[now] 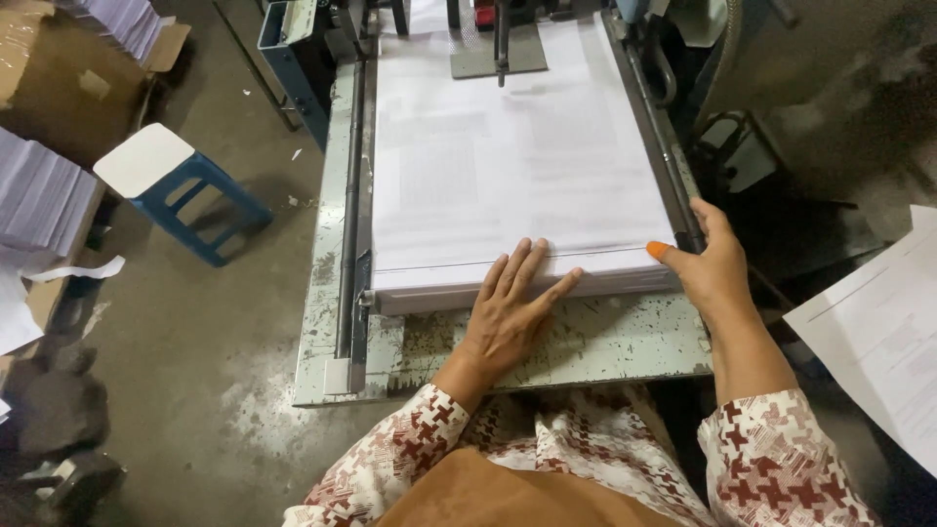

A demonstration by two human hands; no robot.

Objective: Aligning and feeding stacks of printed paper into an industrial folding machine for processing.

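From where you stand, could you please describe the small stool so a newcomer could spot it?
Left of the metal machine table holding the paper stack, the stool stands on the concrete floor. Its blue frame and white square seat distinguish it from the nearby cardboard boxes.

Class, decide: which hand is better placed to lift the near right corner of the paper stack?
Right hand: it sits at the paper stack's near right corner, thumb on the edge. The left hand lies flat mid-edge.

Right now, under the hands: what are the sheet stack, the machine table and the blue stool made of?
Sheet stack: paper, matte white with faint print; thin layered edges show at the front under the left hand.
Machine table: looks like painted metal, pale coat chipped to dark patches.
Blue stool: blue frame, probably painted metal or plastic; flat white top, material unclear.
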